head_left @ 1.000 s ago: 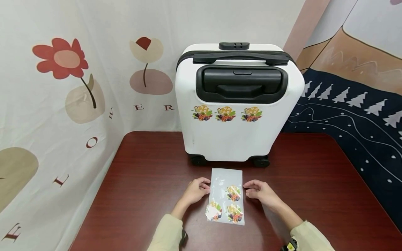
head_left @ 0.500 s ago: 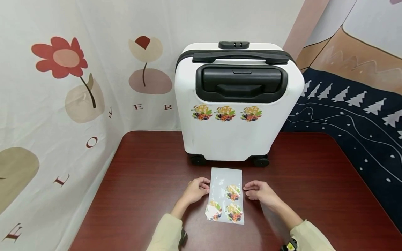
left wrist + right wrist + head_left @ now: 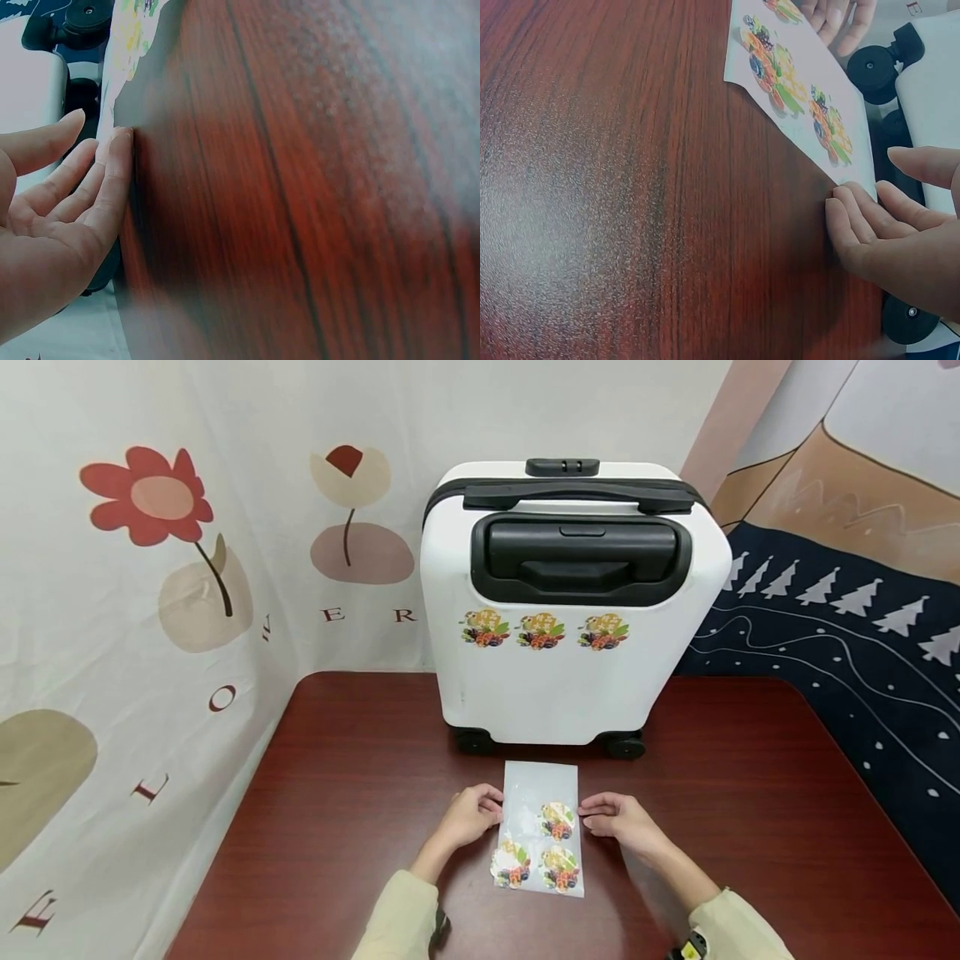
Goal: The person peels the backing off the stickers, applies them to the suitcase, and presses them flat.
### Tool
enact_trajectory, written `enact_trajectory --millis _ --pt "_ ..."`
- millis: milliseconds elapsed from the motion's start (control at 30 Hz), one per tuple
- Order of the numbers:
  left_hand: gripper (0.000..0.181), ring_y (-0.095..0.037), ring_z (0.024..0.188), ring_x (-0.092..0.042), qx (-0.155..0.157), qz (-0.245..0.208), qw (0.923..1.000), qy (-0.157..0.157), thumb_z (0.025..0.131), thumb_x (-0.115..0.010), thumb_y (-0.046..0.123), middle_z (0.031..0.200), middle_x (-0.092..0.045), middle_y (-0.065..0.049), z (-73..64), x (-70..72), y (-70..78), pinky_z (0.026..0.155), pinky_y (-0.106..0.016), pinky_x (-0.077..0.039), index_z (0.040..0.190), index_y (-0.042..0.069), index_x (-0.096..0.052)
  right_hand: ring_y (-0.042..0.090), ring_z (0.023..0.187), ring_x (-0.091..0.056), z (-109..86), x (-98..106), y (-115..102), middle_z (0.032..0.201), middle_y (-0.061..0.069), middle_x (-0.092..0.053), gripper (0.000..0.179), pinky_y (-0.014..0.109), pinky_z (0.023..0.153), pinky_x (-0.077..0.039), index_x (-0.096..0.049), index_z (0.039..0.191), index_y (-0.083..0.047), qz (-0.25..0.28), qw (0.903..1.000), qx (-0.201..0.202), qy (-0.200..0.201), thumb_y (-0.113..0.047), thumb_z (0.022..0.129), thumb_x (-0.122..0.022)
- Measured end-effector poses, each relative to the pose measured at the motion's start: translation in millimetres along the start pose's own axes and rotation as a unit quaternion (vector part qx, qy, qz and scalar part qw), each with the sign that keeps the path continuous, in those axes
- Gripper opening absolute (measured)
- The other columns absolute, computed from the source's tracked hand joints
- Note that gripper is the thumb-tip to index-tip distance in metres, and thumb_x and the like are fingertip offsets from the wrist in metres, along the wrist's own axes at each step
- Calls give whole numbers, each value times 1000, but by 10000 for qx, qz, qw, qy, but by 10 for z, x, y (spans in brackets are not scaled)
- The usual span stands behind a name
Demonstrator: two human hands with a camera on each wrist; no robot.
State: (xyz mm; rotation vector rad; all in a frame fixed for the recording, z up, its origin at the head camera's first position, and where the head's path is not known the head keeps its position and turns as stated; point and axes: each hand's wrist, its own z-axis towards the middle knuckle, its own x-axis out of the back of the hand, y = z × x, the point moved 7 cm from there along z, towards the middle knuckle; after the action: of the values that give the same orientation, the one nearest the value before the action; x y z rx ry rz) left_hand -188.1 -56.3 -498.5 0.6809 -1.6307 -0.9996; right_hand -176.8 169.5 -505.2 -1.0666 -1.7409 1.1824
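A pale sticker sheet (image 3: 523, 797) lies on the table between both hands, with three fruit stickers on its lower part and right side. My left hand (image 3: 468, 817) rests at the sheet's left edge, fingers loosely bent and thumb apart, pinching nothing. At the opposite edge is my right hand (image 3: 626, 822); in the right wrist view its fingertips (image 3: 847, 191) touch the sheet's border, with the thumb lifted away. Behind the sheet a white suitcase (image 3: 547, 693) stands upright, bearing a row of three matching fruit stickers (image 3: 540, 632) below its black handle recess.
The dark red wooden table (image 3: 352, 793) carries everything. Black suitcase wheels (image 3: 624, 745) stand just beyond the sheet's far edge. A white flower-print cloth (image 3: 262, 527) hangs at the back and left, and a dark cloth with trees (image 3: 825, 635) at the right.
My right hand has shifted slightly left, so its fingertips meet the sheet's edge. The left hand and the sheet stay in nearly the same place.
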Motion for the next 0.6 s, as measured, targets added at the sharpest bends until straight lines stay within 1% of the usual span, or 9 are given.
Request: enact_trajectory --millis 100,200,233,300,500,600 --pt "16 -11 60 -58 35 31 10000 80 77 -62 -4 74 -64 -6 8 -4 -8 62 -26 -46 93 -3 -62 21 88 -60 9 6 17 104 24 -60 31 29 72 -51 -49 109 18 15 10000 3 23 1 85 -57" --pt "14 -9 56 -56 65 15 9998 207 76 -63 -4 70 -63 -5 26 2 -17 59 -25 -46 90 -3 -62 18 85 -59 16 4 20 102 23 -60 30 28 71 -51 -50 108 18 -17 10000 29 51 1 85 -57" --pt "13 -9 55 -55 72 8 9997 251 76 -64 -4 69 -63 -5 34 4 -17 55 -24 -46 89 -3 -61 18 85 -59 18 3 20 102 23 -60 29 28 71 -51 -50 108 18 -39 10000 34 61 1 85 -57" --pt "12 -9 54 -55 111 -18 9993 346 75 -66 -3 66 -62 -4 47 9 -13 53 -24 -46 86 -2 -61 19 85 -59 20 0 16 101 23 -60 28 28 71 -50 -51 107 18 -84 9999 37 83 2 85 -57" --pt "15 -9 51 -56 352 -59 9974 622 71 -69 -2 63 -63 -4 59 7 -19 51 -23 -46 84 -2 -60 21 86 -59 20 -13 11 100 23 -61 26 28 71 -50 -52 106 17 -168 9998 41 111 2 85 -56" --pt "15 -10 49 -57 386 -57 9968 693 71 -69 -3 62 -63 -5 59 3 -25 51 -23 -46 83 -3 -60 21 86 -59 19 -15 7 100 23 -61 26 28 70 -50 -53 106 17 -190 9997 19 120 2 85 -56"
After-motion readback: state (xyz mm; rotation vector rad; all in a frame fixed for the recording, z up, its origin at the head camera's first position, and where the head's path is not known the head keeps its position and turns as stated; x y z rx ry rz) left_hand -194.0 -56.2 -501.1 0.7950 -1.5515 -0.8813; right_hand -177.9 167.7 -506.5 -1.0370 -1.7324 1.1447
